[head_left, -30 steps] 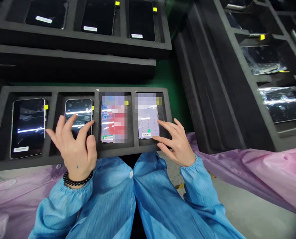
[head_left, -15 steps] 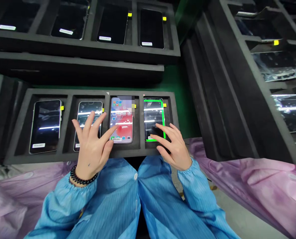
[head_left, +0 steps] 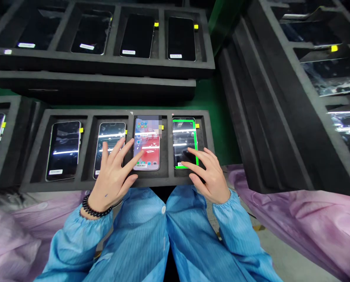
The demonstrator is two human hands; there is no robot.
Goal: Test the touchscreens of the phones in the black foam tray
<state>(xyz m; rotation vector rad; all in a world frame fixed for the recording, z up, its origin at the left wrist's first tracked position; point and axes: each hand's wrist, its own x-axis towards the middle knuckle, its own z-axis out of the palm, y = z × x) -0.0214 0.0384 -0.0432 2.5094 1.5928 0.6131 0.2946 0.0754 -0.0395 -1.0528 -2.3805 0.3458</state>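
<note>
A dark foam tray (head_left: 151, 181) lies in front of me with smartphones in its compartments. My left hand (head_left: 113, 176) is spread open, its index finger over the lit smartphone (head_left: 151, 143) with app icons on a pink and blue screen. Its other fingers cover part of a dark-screened smartphone (head_left: 110, 129). My right hand (head_left: 208, 174) has its fingers apart at the smartphone with green bars (head_left: 182, 137) along its screen edges; two fingertips are at the lower screen. Whether the fingertips touch the glass I cannot tell. The leftmost smartphone (head_left: 63, 150) is dark.
Behind is another foam tray (head_left: 104, 64) with several dark phones. Stacked foam trays (head_left: 251, 117) rise at the right, and part of another tray (head_left: 14, 156) stands at the left. People in pink sleeves (head_left: 318, 219) sit on both sides.
The view has shifted slightly, so the trays appear further right. The left index finger stays over the lit phone, and the right fingers stay at the green-barred screen, where the bar layout looks nearly the same.
</note>
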